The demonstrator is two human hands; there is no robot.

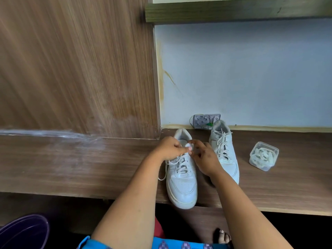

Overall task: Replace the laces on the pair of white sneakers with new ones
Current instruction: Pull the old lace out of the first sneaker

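**Both hands at the lace of the nearer white sneaker**

The left hand [169, 148] has its fingers curled, pinching the cream-white lace [173, 161] near the top eyelets of the nearer white leather low-top sneaker [181, 184]. The right hand [204, 157] is just beside it, fingers bent over the tongue area; whether it actually grips the lace cannot be told. A loose end of the lace trails off the shoe's left side onto the brown wooden shelf [71, 168].

This sneaker stands upright, toe toward the person and slightly past the shelf's front edge. The second white sneaker [224, 151], laced, stands just to its right, partly behind the right forearm, heel near the pale blue wall [251, 78]. Behind it, against the wall, sits a small grey box-like item [203, 121] with a green speck.

Further right on the shelf lies a small clear plastic container [264, 156] holding coiled off-white laces. A wood-grain panel [71, 69] rises at the left.
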